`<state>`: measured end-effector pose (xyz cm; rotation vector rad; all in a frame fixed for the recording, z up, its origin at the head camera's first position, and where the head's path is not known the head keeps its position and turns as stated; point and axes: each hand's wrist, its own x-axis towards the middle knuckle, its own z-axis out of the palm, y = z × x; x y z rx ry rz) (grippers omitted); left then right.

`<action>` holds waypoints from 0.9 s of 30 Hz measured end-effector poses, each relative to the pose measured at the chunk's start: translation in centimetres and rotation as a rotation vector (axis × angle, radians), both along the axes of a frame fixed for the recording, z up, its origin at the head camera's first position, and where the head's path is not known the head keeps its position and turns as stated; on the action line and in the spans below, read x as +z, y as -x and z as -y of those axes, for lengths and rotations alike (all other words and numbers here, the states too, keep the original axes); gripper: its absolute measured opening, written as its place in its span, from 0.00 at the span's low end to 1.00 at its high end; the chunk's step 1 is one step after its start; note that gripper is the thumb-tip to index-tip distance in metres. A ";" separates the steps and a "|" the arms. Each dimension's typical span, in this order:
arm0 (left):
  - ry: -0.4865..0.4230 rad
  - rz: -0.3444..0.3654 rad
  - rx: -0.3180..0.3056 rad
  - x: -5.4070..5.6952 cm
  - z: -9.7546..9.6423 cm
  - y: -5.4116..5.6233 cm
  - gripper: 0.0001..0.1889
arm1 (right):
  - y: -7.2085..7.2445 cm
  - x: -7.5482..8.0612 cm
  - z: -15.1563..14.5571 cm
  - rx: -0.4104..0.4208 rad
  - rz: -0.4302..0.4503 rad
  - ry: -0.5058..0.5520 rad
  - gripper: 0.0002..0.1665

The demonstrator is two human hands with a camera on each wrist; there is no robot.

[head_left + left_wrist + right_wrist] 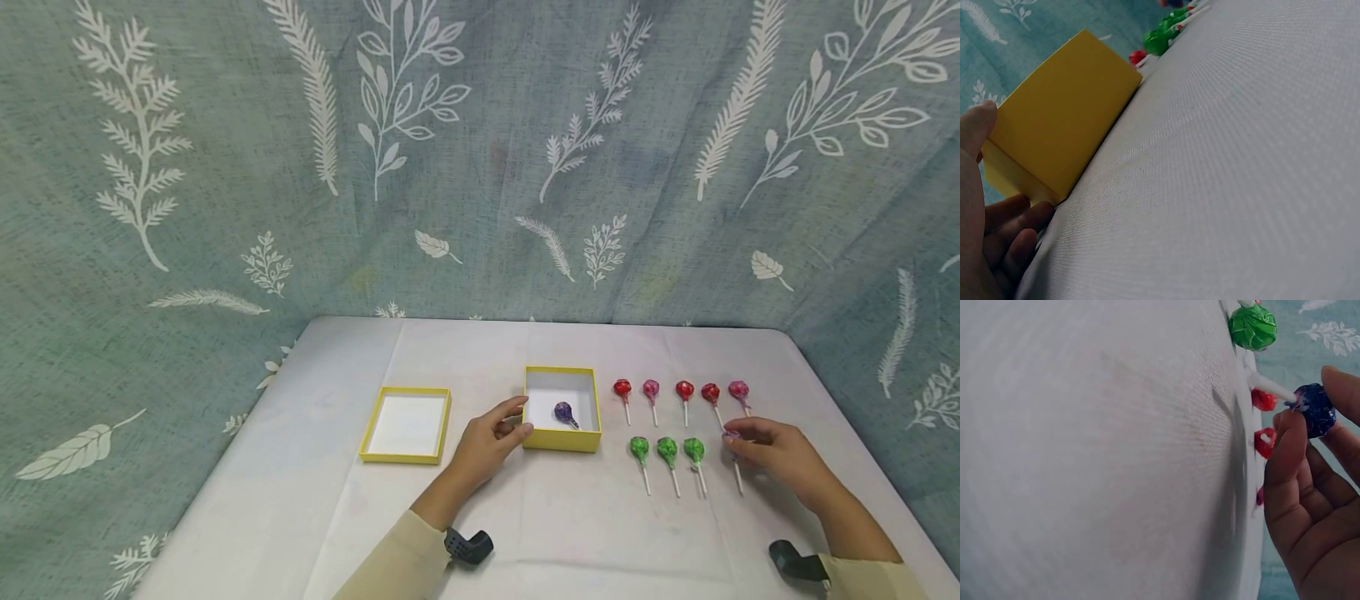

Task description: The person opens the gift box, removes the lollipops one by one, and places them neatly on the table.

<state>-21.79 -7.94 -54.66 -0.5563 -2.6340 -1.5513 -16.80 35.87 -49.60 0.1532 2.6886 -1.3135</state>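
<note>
A yellow box (561,441) with a white inside stands in the middle of the table, holding one purple-wrapped lollipop (564,412). My left hand (486,442) holds the box at its left front corner, thumb and fingers against the yellow wall (1063,119). On the right, my right hand (783,457) pinches a dark blue-purple lollipop (1316,411) by its wrapped head, between thumb and fingers. In the right wrist view its white stick (1272,387) points away from the palm. That lollipop's head is partly hidden by fingers in the head view.
A yellow-rimmed lid (407,426) lies inside up left of the box. Right of the box, red lollipops (684,390) and pink ones (651,388) form a back row. Green lollipops (667,450) line up in front. A patterned curtain (480,250) hangs behind the table.
</note>
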 end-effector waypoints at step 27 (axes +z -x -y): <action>-0.010 0.010 0.005 0.0 -0.1 0.0 0.28 | 0.4 -0.7 -0.3 0.055 0.048 -0.132 0.25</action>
